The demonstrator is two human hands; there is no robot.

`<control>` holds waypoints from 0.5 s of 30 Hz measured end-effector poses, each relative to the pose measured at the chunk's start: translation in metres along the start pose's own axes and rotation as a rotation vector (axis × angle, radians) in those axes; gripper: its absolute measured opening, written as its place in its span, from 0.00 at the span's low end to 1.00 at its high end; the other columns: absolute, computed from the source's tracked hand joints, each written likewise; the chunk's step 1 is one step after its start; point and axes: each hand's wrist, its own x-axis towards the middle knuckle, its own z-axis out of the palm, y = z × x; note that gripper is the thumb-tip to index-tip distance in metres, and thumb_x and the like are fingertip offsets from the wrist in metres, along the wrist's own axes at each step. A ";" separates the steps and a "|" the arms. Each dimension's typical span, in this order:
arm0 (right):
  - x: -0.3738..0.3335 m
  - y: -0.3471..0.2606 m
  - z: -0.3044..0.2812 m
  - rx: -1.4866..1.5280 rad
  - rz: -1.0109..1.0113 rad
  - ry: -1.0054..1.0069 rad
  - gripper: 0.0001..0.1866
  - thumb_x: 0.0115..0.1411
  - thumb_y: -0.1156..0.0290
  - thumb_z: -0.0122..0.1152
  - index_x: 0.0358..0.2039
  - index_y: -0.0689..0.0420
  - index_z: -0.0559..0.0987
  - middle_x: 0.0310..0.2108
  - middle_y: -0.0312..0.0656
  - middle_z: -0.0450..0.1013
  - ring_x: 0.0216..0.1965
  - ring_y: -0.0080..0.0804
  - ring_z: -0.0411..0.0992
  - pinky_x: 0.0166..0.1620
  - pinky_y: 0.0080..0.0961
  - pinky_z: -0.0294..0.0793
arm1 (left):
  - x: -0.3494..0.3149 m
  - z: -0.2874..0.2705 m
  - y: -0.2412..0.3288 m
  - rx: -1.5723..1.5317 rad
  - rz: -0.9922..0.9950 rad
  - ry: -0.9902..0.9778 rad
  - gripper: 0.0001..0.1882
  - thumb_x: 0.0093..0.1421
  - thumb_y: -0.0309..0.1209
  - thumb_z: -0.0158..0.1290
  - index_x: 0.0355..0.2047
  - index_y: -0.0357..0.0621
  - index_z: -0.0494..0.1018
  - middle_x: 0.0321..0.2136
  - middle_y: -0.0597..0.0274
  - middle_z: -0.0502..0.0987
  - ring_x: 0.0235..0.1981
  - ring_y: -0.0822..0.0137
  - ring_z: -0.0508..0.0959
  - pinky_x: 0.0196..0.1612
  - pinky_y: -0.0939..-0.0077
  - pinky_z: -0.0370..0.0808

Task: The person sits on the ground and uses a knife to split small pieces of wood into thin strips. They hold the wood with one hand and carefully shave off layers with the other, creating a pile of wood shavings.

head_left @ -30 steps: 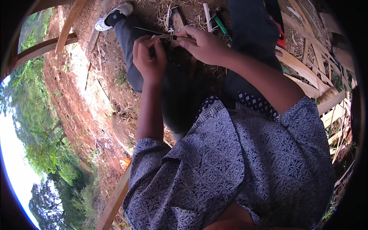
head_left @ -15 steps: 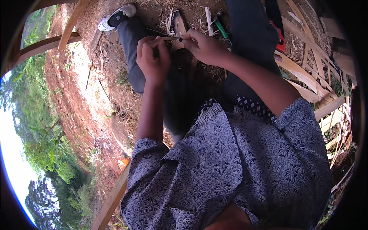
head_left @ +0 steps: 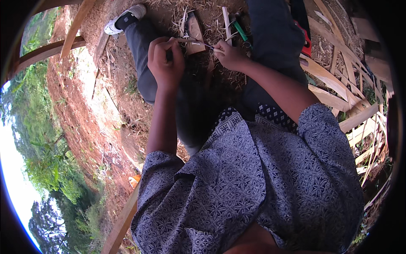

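Our left hand (head_left: 165, 63) pinches a strip (head_left: 186, 40) jutting toward three o'clock! Our right hand (head_left: 229, 56), fingers curled closed, grips a thin tool (head_left: 207, 45) pointing to ten o'clock; whether it touches the strip, we can't tell. One o'clock of that hand, a green handle (head_left: 240, 30) lies on the ground (head_left: 167, 12).

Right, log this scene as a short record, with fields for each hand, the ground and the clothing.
Left hand: pinches a thin pale strip
Right hand: closed on a slender tool, exact kind unclear
Ground beyond hands: wooden board, green-handled tool, scattered shavings
Beside right leg: red object, unclear what; split wood pieces
Clothing: patterned shirt, dark trousers, white shoe on left foot
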 end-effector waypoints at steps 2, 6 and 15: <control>0.002 -0.015 -0.001 0.064 -0.012 0.005 0.17 0.67 0.60 0.59 0.53 0.53 0.75 0.40 0.46 0.81 0.43 0.43 0.81 0.47 0.38 0.77 | -0.001 -0.002 -0.005 0.064 0.045 -0.001 0.06 0.59 0.18 0.61 0.34 0.40 0.75 0.35 0.50 0.80 0.32 0.55 0.82 0.34 0.66 0.78; -0.031 -0.071 -0.016 0.223 -0.072 0.009 0.15 0.70 0.61 0.59 0.53 0.54 0.74 0.40 0.44 0.80 0.42 0.37 0.81 0.47 0.33 0.77 | -0.004 -0.005 -0.004 0.017 -0.060 0.004 0.06 0.59 0.20 0.62 0.36 0.41 0.77 0.34 0.52 0.81 0.34 0.55 0.82 0.38 0.64 0.78; -0.032 -0.096 -0.036 0.193 -0.219 -0.026 0.14 0.72 0.65 0.58 0.53 0.56 0.75 0.46 0.43 0.81 0.48 0.31 0.82 0.47 0.27 0.77 | -0.008 -0.010 -0.025 0.043 -0.076 0.034 0.06 0.59 0.18 0.61 0.34 0.40 0.75 0.35 0.51 0.80 0.33 0.55 0.82 0.35 0.67 0.78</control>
